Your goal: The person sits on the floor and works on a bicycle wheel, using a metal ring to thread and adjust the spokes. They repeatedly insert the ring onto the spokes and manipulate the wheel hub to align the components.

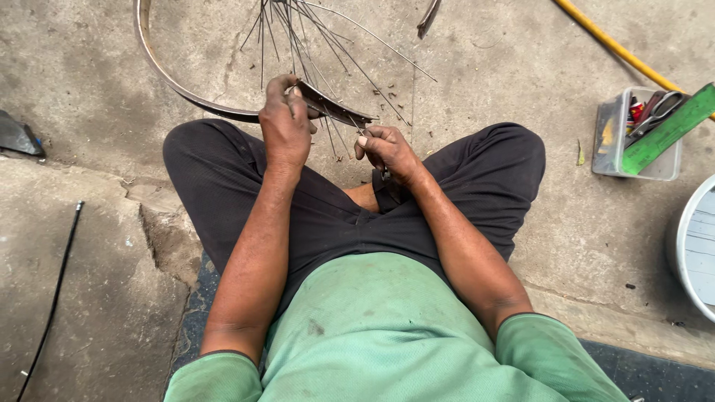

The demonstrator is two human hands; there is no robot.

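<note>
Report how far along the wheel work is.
Done: several spokes already hang loose inside the rim. In hand: the left hand grips the rim's near edge while the right hand pinches a spoke end there. Left: the loose spokes look unfastened; how many, I cannot tell.

Rough grey concrete floor (521,67), cracked and chipped at centre left, in even daylight; a yellow hose (618,50) crosses the upper right, a clear plastic tool tub (609,138) beside it, white bucket (693,246) at right edge

Dull metal rim (179,88) & spokes (298,37), rough concrete floor (506,67).
</note>
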